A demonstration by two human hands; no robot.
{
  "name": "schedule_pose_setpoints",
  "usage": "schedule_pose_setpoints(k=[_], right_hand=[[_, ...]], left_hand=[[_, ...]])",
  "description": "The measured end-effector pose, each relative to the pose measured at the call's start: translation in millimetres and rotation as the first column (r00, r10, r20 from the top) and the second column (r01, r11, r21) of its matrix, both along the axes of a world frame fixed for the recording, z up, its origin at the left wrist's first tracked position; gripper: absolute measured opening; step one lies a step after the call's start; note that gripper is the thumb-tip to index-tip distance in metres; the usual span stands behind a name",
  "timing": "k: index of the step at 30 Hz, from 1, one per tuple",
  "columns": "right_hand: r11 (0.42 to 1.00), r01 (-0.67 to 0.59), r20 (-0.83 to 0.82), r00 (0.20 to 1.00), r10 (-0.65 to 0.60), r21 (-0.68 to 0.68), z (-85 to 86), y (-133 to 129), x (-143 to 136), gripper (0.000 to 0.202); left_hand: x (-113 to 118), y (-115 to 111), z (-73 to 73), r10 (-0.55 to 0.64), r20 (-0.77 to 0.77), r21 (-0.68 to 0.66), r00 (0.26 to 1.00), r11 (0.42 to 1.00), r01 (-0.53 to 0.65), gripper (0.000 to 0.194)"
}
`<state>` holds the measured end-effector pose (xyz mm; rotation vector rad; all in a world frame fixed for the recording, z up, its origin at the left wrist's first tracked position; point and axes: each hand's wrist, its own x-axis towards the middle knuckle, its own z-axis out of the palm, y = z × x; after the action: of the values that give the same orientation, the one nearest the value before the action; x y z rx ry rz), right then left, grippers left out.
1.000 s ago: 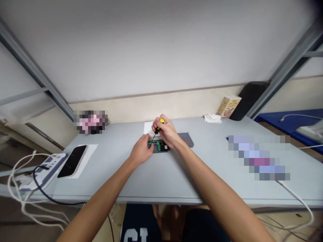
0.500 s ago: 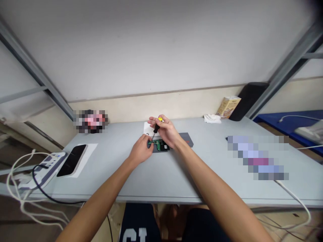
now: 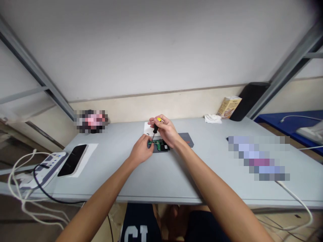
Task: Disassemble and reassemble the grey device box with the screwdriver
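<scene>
In the middle of the desk lies a small device with a green circuit board (image 3: 158, 145) and a black part on its right, resting on a dark grey mat or case (image 3: 185, 138). My left hand (image 3: 141, 149) grips the left end of the circuit board between thumb and fingers. My right hand (image 3: 166, 129) is closed round a screwdriver (image 3: 155, 128) with a black handle and yellow cap. Its shaft slants down to the board's left end, beside my left fingertips. The tip itself is too small to make out. A white paper (image 3: 148, 128) lies just behind.
To the left are a phone (image 3: 72, 160) on white paper and a power strip (image 3: 44, 171) with cables. A yellow carton (image 3: 229, 107), a crumpled tissue (image 3: 213, 118) and a black cylinder (image 3: 249, 101) stand at the back right. Blurred-out items lie on both sides.
The screwdriver's handle has shifted very slightly in my right fingers. Both hands stay in place at the board, and the view has moved a touch.
</scene>
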<state>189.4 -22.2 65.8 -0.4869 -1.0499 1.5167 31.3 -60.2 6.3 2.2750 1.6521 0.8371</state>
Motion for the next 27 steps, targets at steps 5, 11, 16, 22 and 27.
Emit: schedule_pose_setpoints(k=[5, 11, 16, 22, 27], right_hand=[[0.991, 0.102, 0.039, 0.994, -0.106, 0.086, -6.2, 4.2, -3.9, 0.044], [0.989, 0.07, 0.117, 0.989, -0.085, 0.129, -5.1, 5.0, 1.0, 0.041], [0.986, 0.127, 0.109, 0.984, -0.139, 0.112, -6.2, 4.5, 1.8, 0.047], [0.927, 0.237, 0.306, 0.895, -0.324, 0.289, -11.5, 7.1, 4.7, 0.041], [0.839, 0.322, 0.379, 0.78, -0.498, 0.439, -10.5, 11.9, 17.6, 0.031]], left_hand=[[0.5, -0.6, 1.1, 0.006, 0.009, -0.013, 1.0, 1.0, -0.006, 0.007], [1.2, -1.2, 2.1, 0.027, -0.012, -0.013, 1.0, 1.0, -0.027, 0.006], [-0.3, -0.1, -0.1, 0.01, 0.009, 0.009, 1.0, 1.0, -0.01, 0.005], [-2.2, 0.8, -0.9, 0.012, 0.004, -0.009, 1.0, 1.0, -0.012, 0.008], [-1.3, -0.9, 0.8, 0.021, 0.002, -0.015, 1.0, 1.0, -0.021, 0.011]])
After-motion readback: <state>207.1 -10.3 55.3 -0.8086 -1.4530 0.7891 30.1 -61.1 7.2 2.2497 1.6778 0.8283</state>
